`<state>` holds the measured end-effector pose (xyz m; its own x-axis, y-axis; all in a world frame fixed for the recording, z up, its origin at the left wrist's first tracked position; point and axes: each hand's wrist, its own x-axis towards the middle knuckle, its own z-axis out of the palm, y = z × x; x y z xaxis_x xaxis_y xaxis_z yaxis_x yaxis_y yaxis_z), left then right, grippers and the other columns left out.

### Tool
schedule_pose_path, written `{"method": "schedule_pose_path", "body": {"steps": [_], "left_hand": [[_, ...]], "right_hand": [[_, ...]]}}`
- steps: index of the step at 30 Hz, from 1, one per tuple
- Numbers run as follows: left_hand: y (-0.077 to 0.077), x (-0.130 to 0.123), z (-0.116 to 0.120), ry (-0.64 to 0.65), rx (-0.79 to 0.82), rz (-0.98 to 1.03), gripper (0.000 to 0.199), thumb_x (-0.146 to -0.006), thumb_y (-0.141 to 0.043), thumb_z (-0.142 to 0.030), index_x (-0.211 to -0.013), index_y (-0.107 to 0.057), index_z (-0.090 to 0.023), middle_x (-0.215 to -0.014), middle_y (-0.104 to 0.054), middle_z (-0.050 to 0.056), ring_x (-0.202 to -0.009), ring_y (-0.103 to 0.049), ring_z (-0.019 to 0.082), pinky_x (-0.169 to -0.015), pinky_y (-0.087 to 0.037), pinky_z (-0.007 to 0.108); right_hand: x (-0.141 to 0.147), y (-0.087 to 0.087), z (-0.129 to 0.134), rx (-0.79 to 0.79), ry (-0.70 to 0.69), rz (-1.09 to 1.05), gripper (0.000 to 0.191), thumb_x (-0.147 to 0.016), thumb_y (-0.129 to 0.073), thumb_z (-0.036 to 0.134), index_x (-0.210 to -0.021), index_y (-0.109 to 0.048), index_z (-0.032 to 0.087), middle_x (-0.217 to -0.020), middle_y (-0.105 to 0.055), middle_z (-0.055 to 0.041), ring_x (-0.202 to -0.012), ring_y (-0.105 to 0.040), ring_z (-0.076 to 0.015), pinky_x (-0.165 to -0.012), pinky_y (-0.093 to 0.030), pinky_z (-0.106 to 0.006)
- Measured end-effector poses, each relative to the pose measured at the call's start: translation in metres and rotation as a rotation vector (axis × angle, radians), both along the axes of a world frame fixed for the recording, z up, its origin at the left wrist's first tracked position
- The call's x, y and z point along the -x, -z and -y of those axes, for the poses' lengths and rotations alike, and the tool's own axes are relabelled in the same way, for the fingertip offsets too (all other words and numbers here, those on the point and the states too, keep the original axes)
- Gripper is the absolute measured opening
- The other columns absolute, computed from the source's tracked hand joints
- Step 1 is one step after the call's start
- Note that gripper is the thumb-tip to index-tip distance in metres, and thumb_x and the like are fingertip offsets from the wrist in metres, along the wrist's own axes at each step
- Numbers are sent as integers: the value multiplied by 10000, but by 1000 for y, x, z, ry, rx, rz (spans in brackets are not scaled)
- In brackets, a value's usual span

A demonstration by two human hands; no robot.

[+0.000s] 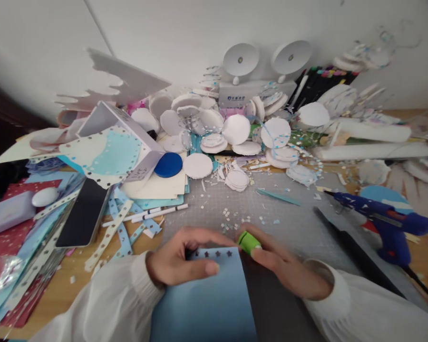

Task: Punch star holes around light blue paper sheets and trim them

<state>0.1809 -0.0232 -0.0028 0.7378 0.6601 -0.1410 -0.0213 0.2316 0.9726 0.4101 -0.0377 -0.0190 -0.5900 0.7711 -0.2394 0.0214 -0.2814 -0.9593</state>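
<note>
My left hand (187, 256) grips the upper left edge of a light blue sheet of paper (207, 304), thumb on top. A row of several small flower-shaped holes runs along the sheet's top edge. Beside the sheet's upper right corner, my right hand (278, 261) is closed around a small green craft punch (248, 242). Motion blurs this hand a little. Tiny punched paper bits (230, 216) lie scattered on the grey cutting mat (207, 204) just beyond both hands.
A blue hot glue gun (385, 221) and a black-handled tool (353, 251) lie at right. White paper discs (237, 129) pile up at the back. A phone (83, 213), punched strips (109, 235), pens (160, 212) and a blue lid (168, 165) are at left.
</note>
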Motion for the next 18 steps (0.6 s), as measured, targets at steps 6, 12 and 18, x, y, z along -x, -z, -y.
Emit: {"method": "schedule_pose_path", "body": {"steps": [6, 12, 18], "left_hand": [[0, -8, 7, 37, -65, 11, 539, -845, -594, -354, -1331, -467, -161, -519, -383, -66, -418, -288, 57, -410, -221, 168], [10, -19, 8, 88, -52, 45, 403, -848, -589, -281, -1206, -457, -152, -724, -514, 0, -559, -431, 77, -518, -349, 168], [13, -14, 5, 16, 28, 3, 342, -861, -579, -336, -1120, -441, -161, -735, -551, 9, -564, -458, 77, -527, -354, 171]], "right_hand": [[-1, -3, 0, 15, -69, 48, 287, -858, -493, 420, -1072, -494, 229, -950, -512, -28, -911, -486, -194, -834, -392, -351], [7, -7, 3, -99, -178, -26, 284, -843, -461, 249, -1123, -504, 260, -1151, -524, -41, -1126, -450, -211, -965, -351, -383], [9, -8, 3, 72, -108, -33, 198, -843, -467, 283, -1036, -497, 250, -836, -522, -5, -873, -515, -182, -727, -442, -312]]}}
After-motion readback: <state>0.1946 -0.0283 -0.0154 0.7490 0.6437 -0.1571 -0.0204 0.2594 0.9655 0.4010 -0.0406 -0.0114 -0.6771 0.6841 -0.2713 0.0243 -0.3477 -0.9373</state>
